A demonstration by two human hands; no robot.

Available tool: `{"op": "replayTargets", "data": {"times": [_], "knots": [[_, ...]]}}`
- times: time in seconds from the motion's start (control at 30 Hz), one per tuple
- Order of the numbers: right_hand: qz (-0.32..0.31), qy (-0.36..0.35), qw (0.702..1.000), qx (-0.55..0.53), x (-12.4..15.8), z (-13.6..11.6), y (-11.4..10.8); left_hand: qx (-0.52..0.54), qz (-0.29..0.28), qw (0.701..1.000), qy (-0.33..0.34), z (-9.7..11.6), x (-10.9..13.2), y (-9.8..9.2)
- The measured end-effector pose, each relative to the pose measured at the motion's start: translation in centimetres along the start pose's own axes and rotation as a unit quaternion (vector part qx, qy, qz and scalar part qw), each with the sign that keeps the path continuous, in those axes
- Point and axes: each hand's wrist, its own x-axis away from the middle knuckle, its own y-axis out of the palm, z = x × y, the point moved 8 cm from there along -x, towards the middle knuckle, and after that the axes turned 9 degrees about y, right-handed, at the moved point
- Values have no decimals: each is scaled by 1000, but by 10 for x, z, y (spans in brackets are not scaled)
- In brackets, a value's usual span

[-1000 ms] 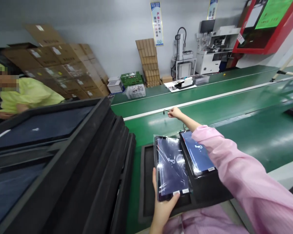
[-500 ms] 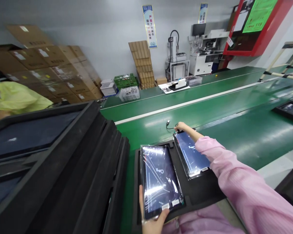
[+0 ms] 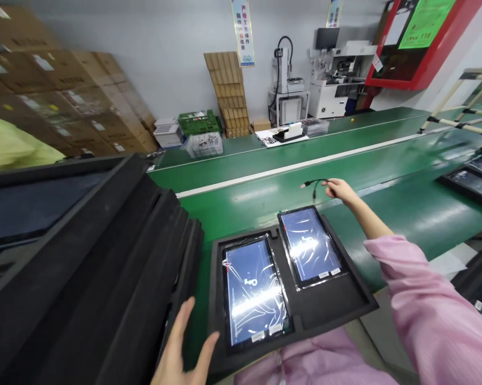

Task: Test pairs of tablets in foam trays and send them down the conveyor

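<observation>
My right hand (image 3: 339, 190) pinches a short black cable (image 3: 315, 184) above the green bench, with its plug ends dangling to the left. Below it lies one tablet (image 3: 311, 243) under clear film, its screen lit. A second lit tablet (image 3: 254, 291), also film-covered, rests in the left recess of the black foam tray (image 3: 324, 307). The right tablet sits slightly askew over the tray's other recess. Off the tray's left side, my left hand (image 3: 186, 347) is open, thumb and fingers apart, touching neither tablet.
Black foam trays (image 3: 116, 256) are stacked high at my left, holding more screens. Another tray (image 3: 473, 182) lies on the bench at far right. Cartons (image 3: 72, 101), a green crate (image 3: 198, 123) and a clear box (image 3: 204, 144) stand beyond. A yellow sleeve (image 3: 16, 141) shows at left.
My left hand has let go of the left tablet, which now lies in the tray, and moved left. My right hand has lifted the cable away from the right tablet, towards the right.
</observation>
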Motion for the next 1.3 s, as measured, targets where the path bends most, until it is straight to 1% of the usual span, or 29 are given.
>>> {"op": "replayTargets", "data": {"times": [0.03, 0.07, 0.1, 0.13, 0.2, 0.27, 0.33, 0.37, 0.4, 0.47, 0.5, 0.57, 0.6, 0.63, 0.7, 0.73, 0.77, 0.83, 0.9, 0.97, 1.03, 1.07, 1.1, 1.17, 1.2, 1.23, 1.3], "knots": [[23, -21, 999, 23, 13, 9, -19, -18, -48, 998, 38, 18, -17, 13], [46, -41, 997, 50, 29, 20, -35, -36, -92, 992, 78, 40, -35, 31], [68, -56, 993, 80, 45, 32, -48, -54, -154, 980, 117, 62, -52, 56], [85, -65, 988, 111, 61, 47, -57, -79, -218, 961, 152, 84, -68, 86], [117, -74, 970, 199, 93, 79, -67, -141, -338, 908, 201, 119, -94, 147], [111, -74, 960, 245, 118, 113, -65, -135, -360, 897, 219, 147, -124, 193], [105, -82, 952, 277, 141, 142, -56, -132, -366, 894, 222, 163, -147, 230], [118, -93, 944, 293, 154, 152, -51, -131, -365, 895, 219, 167, -157, 244], [147, -115, 932, 310, 167, 158, -46, -131, -364, 897, 215, 170, -165, 256], [200, -178, 908, 322, 199, 160, -30, -132, -363, 900, 203, 172, -176, 272], [209, -217, 900, 316, 215, 158, -18, -132, -363, 901, 198, 172, -181, 276], [203, -291, 887, 297, 245, 149, 9, -127, -364, 902, 197, 174, -187, 279], [215, -320, 876, 289, 258, 144, 19, -121, -365, 901, 202, 175, -189, 278], [237, -338, 867, 278, 269, 138, 24, -113, -368, 898, 213, 176, -189, 276], [282, -344, 862, 242, 280, 132, 25, -92, -387, 885, 243, 177, -183, 272], [295, -337, 866, 221, 281, 131, 22, -80, -403, 874, 260, 178, -176, 270], [294, -329, 875, 200, 280, 132, 19, -70, -422, 861, 276, 178, -168, 269], [271, -317, 892, 173, 276, 135, 14, -58, -456, 835, 303, 181, -148, 266], [238, -304, 909, 157, 272, 139, 10, -49, -473, 817, 326, 186, -128, 259], [204, -288, 925, 143, 270, 141, 8, -36, -473, 807, 351, 193, -106, 244], [185, -291, 926, 151, 273, 137, 9, -18, -455, 807, 378, 195, -81, 218], [183, -301, 921, 163, 275, 134, 11, -11, -439, 811, 387, 192, -66, 203], [184, -314, 914, 177, 278, 130, 13, -4, -405, 820, 405, 187, -51, 186], [194, -341, 899, 195, 283, 122, 20, -13, -339, 847, 408, 166, -16, 159], [206, -351, 892, 196, 285, 119, 23, -24, -315, 860, 401, 151, 3, 151], [222, -360, 885, 195, 286, 116, 24, -42, -300, 870, 390, 134, 21, 148], [248, -373, 874, 188, 283, 112, 27, -89, -262, 885, 374, 104, 51, 149]]}}
